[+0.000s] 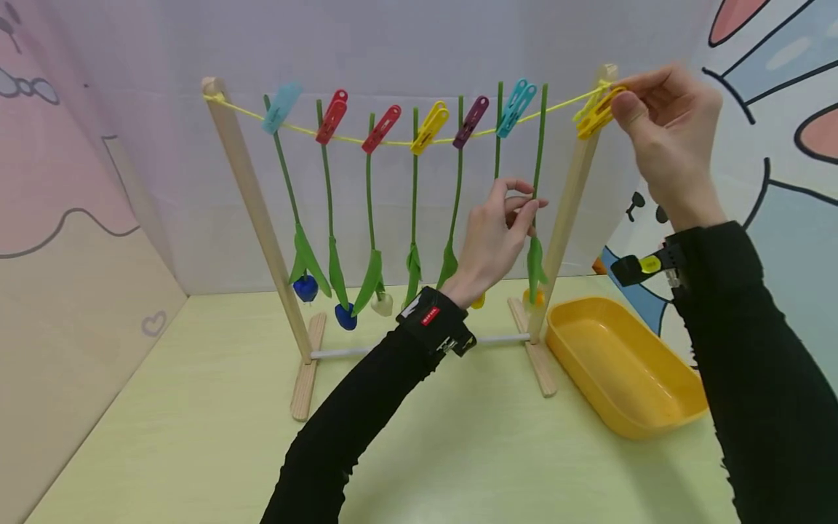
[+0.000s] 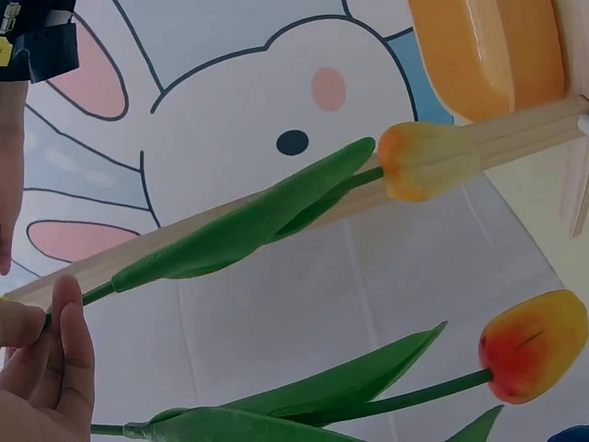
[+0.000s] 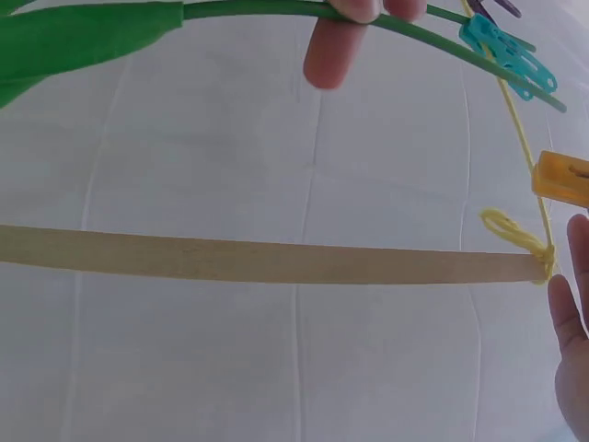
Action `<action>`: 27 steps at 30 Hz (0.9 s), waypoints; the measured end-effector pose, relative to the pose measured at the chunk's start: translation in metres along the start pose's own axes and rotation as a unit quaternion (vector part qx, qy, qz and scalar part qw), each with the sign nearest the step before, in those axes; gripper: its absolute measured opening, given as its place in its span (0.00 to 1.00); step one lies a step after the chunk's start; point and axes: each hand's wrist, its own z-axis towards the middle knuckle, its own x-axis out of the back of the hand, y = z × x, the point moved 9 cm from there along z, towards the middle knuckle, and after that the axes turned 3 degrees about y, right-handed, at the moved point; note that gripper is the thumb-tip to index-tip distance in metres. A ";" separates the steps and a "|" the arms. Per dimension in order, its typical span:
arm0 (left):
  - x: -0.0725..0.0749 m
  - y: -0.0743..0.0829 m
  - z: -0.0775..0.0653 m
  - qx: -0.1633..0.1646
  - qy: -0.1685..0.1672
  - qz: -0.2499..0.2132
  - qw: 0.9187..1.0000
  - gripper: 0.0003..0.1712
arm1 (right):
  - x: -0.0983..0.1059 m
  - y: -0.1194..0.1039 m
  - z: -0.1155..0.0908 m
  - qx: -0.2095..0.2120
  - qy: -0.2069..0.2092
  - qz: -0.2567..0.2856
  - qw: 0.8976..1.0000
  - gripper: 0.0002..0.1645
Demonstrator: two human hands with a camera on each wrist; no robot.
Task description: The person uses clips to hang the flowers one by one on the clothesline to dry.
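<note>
My left hand (image 1: 494, 229) pinches the green stem of an artificial tulip (image 2: 428, 161) that hangs bloom-down beside the right post. Its bloom is pale yellow and orange, and the stem's bare end rises past the yellow string (image 1: 563, 104). At the top of that post, my right hand (image 1: 677, 135) holds a yellow clothespin (image 1: 597, 113) between thumb and fingers. In the right wrist view this clothespin (image 3: 561, 178) is close to the string, near the knot; whether it touches the string I cannot tell. A teal clothespin (image 1: 516, 108) grips the neighbouring stem on the string.
More upside-down tulips hang leftward under light blue (image 1: 283, 108), red (image 1: 332, 116), yellow (image 1: 430, 127) and purple (image 1: 471, 122) clothespins. Wooden posts (image 1: 255, 211) on flat feet carry the string, joined by a white rod (image 1: 343, 352). A yellow basin (image 1: 568, 306) stands at the right.
</note>
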 end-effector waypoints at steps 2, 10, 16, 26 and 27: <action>0.000 0.001 0.006 0.006 0.003 0.006 1.000 0.13 | -0.001 -0.003 0.007 0.003 0.005 0.005 1.000 0.07; 0.001 0.000 0.014 0.025 0.036 -0.003 0.999 0.13 | -0.006 -0.004 0.028 -0.019 0.023 -0.048 0.998 0.09; 0.001 -0.002 0.014 0.031 0.049 0.000 0.998 0.16 | -0.015 0.003 0.038 -0.070 0.020 -0.091 0.993 0.09; 0.002 -0.003 0.016 0.039 0.051 0.014 0.998 0.16 | -0.030 0.011 0.041 -0.119 -0.001 -0.105 0.987 0.05; 0.002 -0.003 0.016 0.041 0.052 0.015 0.998 0.16 | -0.030 0.013 0.041 -0.126 -0.001 -0.101 0.987 0.06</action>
